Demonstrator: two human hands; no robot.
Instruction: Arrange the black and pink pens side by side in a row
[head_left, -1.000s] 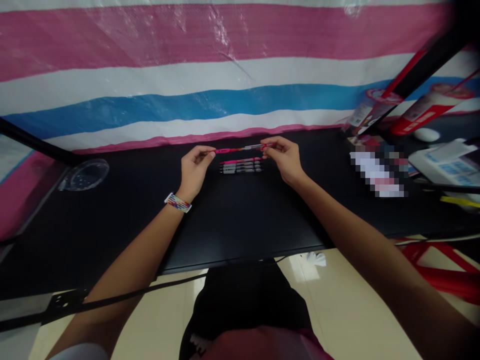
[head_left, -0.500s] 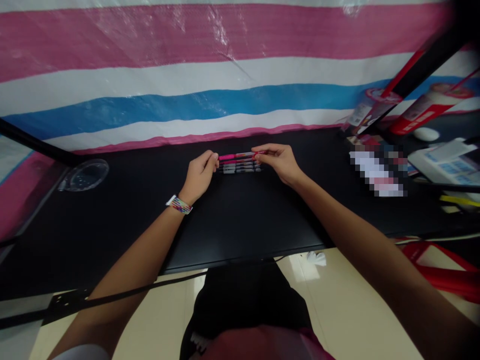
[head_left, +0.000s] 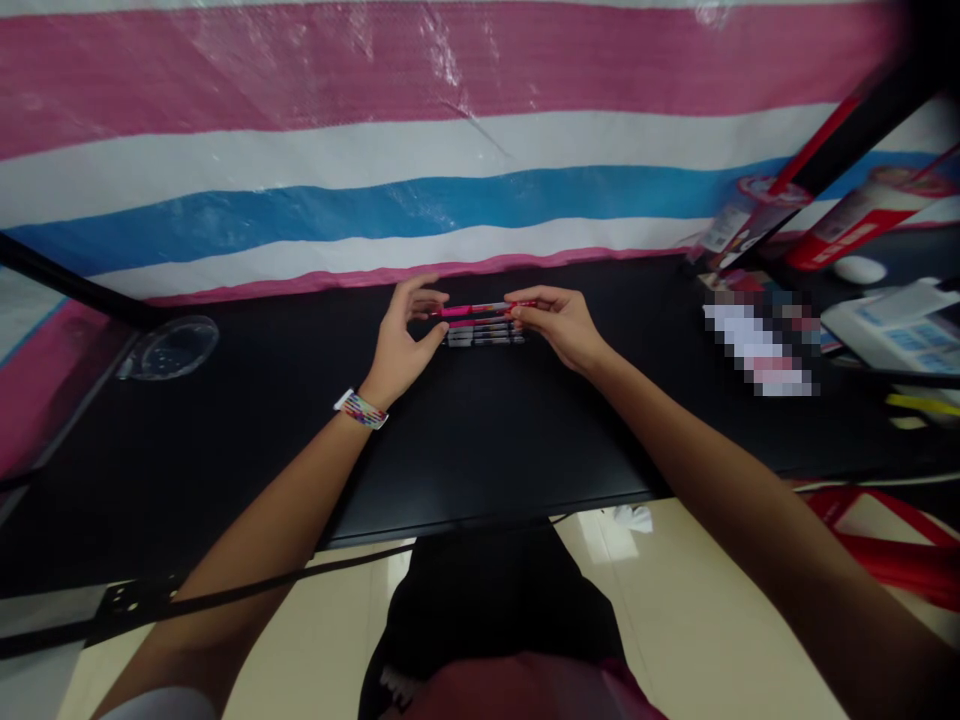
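A pink pen (head_left: 466, 310) lies crosswise at the far side of a row of pens, and my right hand (head_left: 559, 322) pinches its right end between thumb and fingers. My left hand (head_left: 407, 335) is at the left ends of the pens, thumb and fingers spread apart, with the thumb tip close to the row. Nearer to me than the pink pen are several more pens (head_left: 484, 337), clear with dark tips, side by side on the black desk (head_left: 480, 430). A colourful woven band (head_left: 361, 408) is around my left wrist.
A clear round plastic lid (head_left: 171, 348) rests at the left. Two cups with straws, a clear one (head_left: 754, 215) and a red one (head_left: 844, 225), stand back right near a white oval object (head_left: 859, 269). A striped sheet (head_left: 465, 150) hangs behind the desk.
My left hand has opened, its thumb and fingers parting from the left end of the pink pen. My right hand keeps its pinch in nearly the same place.
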